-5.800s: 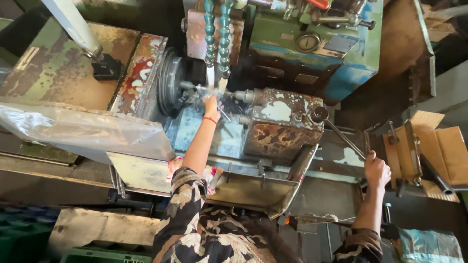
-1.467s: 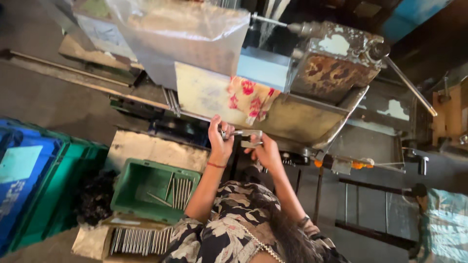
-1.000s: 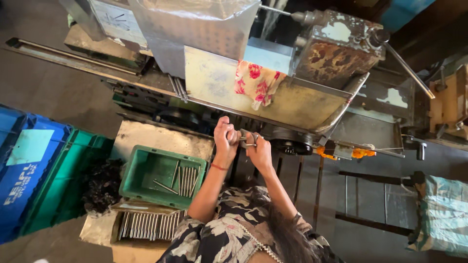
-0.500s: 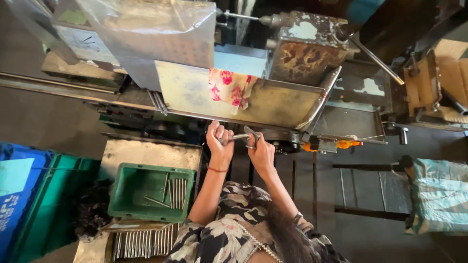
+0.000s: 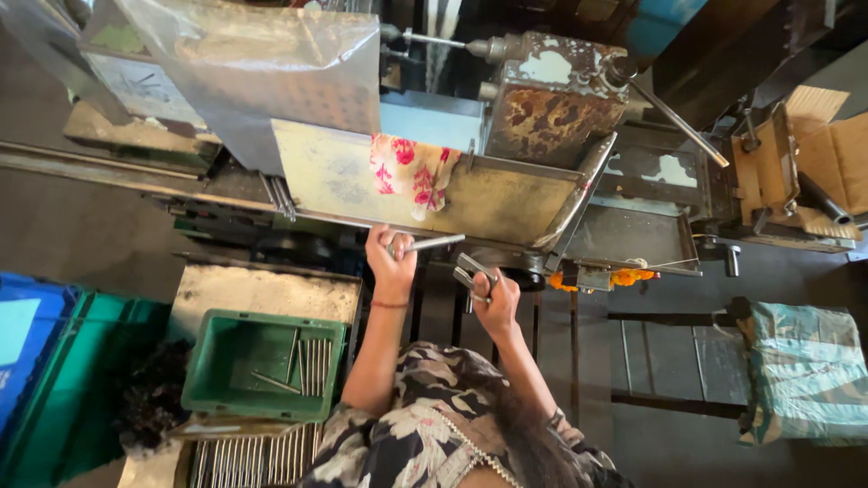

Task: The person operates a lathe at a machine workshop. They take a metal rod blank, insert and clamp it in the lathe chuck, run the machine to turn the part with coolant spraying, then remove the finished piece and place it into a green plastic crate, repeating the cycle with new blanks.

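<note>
Her left hand [image 5: 391,262] grips a thin silver metal rod [image 5: 432,242], pointing toward three o'clock below the lathe's chip tray [image 5: 506,194]. Her right hand [image 5: 495,303] clasps a grey metal gauge [image 5: 474,273], just beside.

The worn lathe bed [image 5: 506,194] carries a rusty block [image 5: 551,113], a clear plastic sheet [image 5: 262,72] and a floral cloth [image 5: 411,172] draped over its tray edge; on the floor [image 5: 81,226] sits 1 green crate [image 5: 262,361] of metal rods [image 5: 312,361] beside 1 blue crate [image 5: 27,334].
</note>
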Demonstrator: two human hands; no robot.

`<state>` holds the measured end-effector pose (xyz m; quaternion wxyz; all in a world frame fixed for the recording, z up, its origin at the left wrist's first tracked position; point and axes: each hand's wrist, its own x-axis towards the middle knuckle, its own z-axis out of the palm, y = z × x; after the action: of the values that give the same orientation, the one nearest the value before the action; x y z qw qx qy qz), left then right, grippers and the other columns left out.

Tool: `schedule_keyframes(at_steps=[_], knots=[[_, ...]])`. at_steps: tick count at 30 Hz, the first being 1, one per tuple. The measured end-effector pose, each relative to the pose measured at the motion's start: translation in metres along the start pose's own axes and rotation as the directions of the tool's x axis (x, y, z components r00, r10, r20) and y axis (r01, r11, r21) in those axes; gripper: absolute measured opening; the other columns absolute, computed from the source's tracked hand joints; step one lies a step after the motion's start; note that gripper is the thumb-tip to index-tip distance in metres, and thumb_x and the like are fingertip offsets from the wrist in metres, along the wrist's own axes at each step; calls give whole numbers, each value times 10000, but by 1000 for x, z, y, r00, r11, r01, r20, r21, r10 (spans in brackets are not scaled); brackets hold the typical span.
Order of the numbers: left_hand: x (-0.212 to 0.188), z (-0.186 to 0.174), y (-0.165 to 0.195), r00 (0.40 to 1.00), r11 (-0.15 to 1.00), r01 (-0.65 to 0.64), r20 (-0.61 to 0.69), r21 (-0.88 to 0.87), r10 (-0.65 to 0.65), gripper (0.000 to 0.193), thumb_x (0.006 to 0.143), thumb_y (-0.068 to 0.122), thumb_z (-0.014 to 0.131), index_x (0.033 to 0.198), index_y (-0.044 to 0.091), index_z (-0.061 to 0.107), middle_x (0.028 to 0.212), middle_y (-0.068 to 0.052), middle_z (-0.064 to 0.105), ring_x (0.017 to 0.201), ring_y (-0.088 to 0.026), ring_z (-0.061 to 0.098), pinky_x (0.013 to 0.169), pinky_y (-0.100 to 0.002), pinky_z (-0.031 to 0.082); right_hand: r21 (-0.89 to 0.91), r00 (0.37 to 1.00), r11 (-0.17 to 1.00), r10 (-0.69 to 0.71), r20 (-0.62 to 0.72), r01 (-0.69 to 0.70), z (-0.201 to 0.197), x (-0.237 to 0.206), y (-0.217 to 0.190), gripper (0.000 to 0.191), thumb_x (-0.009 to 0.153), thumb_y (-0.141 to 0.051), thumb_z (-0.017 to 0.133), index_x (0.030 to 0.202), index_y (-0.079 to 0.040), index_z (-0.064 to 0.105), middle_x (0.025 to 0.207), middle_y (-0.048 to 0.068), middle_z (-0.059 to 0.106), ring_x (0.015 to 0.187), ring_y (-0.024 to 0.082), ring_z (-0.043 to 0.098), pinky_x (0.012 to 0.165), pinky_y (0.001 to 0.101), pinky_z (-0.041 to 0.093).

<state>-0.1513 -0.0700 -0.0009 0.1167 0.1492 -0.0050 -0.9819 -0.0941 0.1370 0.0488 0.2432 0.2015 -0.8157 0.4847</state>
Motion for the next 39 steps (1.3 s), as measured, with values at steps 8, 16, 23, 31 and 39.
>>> schedule_keyframes(at_steps=[8,16,23,31,39], knots=[[-50,36,-25,991,981,69,101,179,-88,193,940,118,588,798,192,480,494,74,293,356,-110,196,468,-291,275,-378,973,901,232,8,-212,7,12,-1,309,1028,-276,602,897,3,627,576,194,594,551,418,622,512,501,461],[-40,29,-24,990,949,141,-28,281,-138,100,920,112,582,855,177,540,500,75,325,360,-107,219,451,-288,280,-111,980,974,199,7,-197,-6,8,8,328,1060,-238,598,827,-6,595,607,183,558,533,392,579,492,434,442],[-10,3,-25,996,999,42,-83,24,-39,344,998,101,605,721,177,417,589,46,418,408,-128,291,532,-310,338,-74,994,992,-102,-26,100,-23,-14,-8,266,1059,-222,578,864,-45,615,674,149,600,551,349,610,517,416,464],[-64,37,-49,997,928,-51,78,369,23,243,996,95,611,836,161,440,633,49,380,473,-57,354,454,-239,320,-363,976,916,209,69,-170,14,3,-19,257,1006,-249,637,906,-13,626,598,190,620,553,403,641,497,488,485],[-42,19,-37,1000,915,22,-9,402,-20,235,964,103,595,785,148,450,582,41,388,396,-86,315,420,-265,326,-168,985,976,157,78,-142,19,1,-9,315,1069,-250,599,864,-11,603,651,208,606,601,418,620,503,460,460]])
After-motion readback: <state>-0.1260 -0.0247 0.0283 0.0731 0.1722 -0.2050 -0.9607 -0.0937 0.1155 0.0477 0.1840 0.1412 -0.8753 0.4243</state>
